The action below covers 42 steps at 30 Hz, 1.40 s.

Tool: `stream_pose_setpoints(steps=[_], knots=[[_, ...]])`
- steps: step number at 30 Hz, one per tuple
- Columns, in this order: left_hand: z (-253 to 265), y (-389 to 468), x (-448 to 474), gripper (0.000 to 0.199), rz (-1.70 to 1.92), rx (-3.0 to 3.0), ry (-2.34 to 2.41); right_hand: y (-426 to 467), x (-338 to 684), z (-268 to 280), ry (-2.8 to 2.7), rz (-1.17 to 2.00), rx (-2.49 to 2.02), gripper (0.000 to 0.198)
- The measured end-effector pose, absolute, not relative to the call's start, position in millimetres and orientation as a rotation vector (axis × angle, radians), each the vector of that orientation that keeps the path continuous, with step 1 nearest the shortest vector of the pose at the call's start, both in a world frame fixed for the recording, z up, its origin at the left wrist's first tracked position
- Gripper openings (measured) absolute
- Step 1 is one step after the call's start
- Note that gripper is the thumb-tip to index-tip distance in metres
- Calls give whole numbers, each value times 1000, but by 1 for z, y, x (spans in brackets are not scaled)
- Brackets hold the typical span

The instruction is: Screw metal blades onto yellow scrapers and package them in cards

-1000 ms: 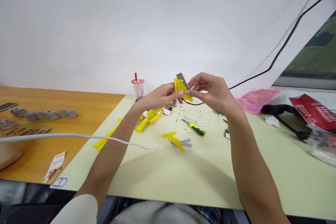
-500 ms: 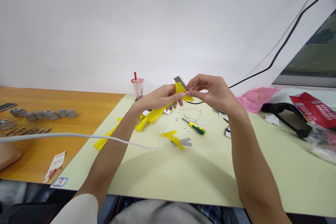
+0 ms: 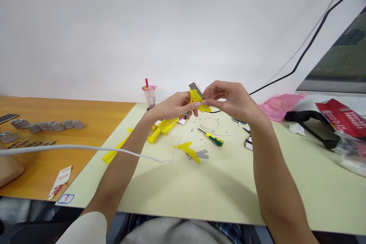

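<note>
Landmark: green-yellow screwdriver [image 3: 214, 139]. Going left to right. Grey pieces [image 3: 54, 125] sit in a row, far left of it, on the wooden table [image 3: 85, 108]. Yellow handles [image 3: 156, 134] lie left of it, some partly hidden by the left forearm. Cup [image 3: 150, 97] with red straw: behind it, to the left. Left hand [image 3: 178, 106] is raised behind-left of it, grasping the held yellow piece [image 3: 197, 96]: thumb on the near face, other fingers behind. Loose yellow piece [image 3: 188, 150] lies front-left of it, overlapping grey strips [image 3: 203, 154] just in front of it.

Held yellow piece is up behind the screwdriver, between the two thumbs, tilted, grey metal plate [image 3: 195, 87] along its upper edge. Right hand [image 3: 228, 97], raised behind-right of it: thumb and index pinch the piece's right end, other fingers curled. Can't tell whether they also grip the plate. Pink bag [image 3: 280, 107]: well right of it.
</note>
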<state>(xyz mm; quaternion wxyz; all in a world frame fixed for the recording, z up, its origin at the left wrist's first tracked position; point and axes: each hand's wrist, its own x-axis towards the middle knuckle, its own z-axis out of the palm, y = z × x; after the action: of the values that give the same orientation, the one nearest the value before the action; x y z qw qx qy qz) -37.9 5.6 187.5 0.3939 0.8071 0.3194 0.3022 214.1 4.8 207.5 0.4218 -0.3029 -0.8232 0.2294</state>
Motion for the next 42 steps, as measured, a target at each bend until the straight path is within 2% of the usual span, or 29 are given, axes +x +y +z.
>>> stream_pose_setpoints(steps=[7, 24, 35, 42], knots=[[188, 5, -39, 49, 798, 2038, 803, 6, 216, 207, -2044, 569, -761, 44], [189, 5, -38, 49, 803, 2033, 764, -1, 213, 211, -2069, 528, -752, 45], [188, 6, -37, 43, 814, 1976, 681, -2, 213, 211, -2072, 513, -778, 53], [187, 6, -37, 46, 841, 1986, 695, -2, 214, 210, -2096, 525, -778, 54]])
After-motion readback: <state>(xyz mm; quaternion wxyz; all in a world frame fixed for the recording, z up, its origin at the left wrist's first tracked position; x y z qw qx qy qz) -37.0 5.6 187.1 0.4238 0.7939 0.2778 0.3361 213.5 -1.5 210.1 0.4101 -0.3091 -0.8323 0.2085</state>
